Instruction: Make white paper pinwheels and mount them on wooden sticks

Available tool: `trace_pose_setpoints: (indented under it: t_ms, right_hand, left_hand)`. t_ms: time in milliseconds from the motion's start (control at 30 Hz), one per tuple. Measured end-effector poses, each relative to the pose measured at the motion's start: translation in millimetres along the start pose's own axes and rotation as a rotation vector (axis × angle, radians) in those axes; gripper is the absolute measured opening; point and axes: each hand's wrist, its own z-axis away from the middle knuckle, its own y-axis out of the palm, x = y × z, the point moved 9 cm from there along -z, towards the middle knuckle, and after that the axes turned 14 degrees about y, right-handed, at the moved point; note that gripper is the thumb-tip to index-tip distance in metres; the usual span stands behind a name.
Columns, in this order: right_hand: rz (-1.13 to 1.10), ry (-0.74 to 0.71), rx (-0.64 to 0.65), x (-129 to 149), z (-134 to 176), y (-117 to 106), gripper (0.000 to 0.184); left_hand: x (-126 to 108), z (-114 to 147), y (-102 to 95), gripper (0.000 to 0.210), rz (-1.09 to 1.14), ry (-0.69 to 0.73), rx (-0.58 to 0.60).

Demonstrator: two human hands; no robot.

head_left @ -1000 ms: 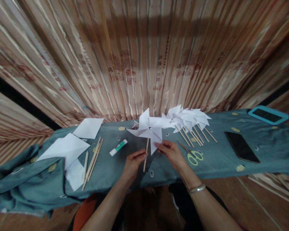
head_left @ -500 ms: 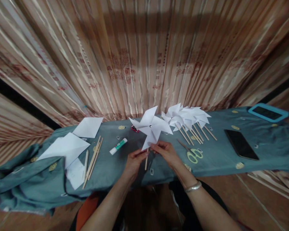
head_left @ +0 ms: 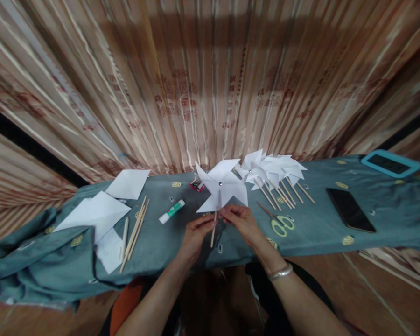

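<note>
A white paper pinwheel with a round metal pin at its centre stands upright over the table in front of me. My left hand pinches its thin wooden stick just below the blades. From the other side, the closed fingertips of my right hand meet the stick near the lowest blade; their exact contact is partly hidden. Behind the blades on the left sits a small red box with shiny bits in it. A glue stick lies left of my hands, and green-handled scissors lie to the right.
Several finished pinwheels lie in an overlapping row at the back right. Further right are a black phone and a blue-framed device. White paper sheets and loose wooden sticks lie left. A curtain hangs behind the cloth-covered table.
The pinwheel's blades have turned about the pin, uncovering more of the red box. Both hands have stayed almost in place at the stick.
</note>
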Motion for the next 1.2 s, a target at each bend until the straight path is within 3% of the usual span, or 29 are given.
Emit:
trace_pose_setpoints:
  t_ms: [100, 200, 367, 500, 567, 767, 1200]
  right_hand:
    - [0.038, 0.009, 0.029, -5.4, 4.4, 6.3, 0.036]
    - [0.062, 0.006, 0.002, -4.1, 11.3, -2.3, 0.034]
    - [0.099, -0.137, -0.168, 22.0, 21.4, -49.7, 0.037]
    - [0.042, -0.242, -0.400, 38.1, 25.0, -91.9, 0.034]
    - [0.002, -0.267, -0.468, 40.8, 25.3, -101.7, 0.033]
    - [-0.109, -0.187, -0.305, 32.6, 13.1, -91.2, 0.037]
    - [-0.274, -0.097, -0.226, 23.8, 8.6, -91.3, 0.028]
  left_hand:
    - [-1.3, -1.4, -3.5, 0.034, -0.028, 0.010, -0.014]
    - [-1.7, -3.2, -9.2, 0.036, -0.048, 0.010, -0.040]
    - [1.7, -3.3, -16.3, 0.037, -0.057, -0.009, -0.088]
    - [5.4, -1.0, -11.4, 0.036, -0.084, -0.024, -0.045]
    - [6.2, 0.3, -6.7, 0.036, -0.102, -0.027, -0.011]
    - [3.3, 3.5, 5.3, 0.031, -0.135, -0.028, 0.042]
    - [2.8, 5.7, 11.1, 0.033, -0.172, -0.048, 0.081]
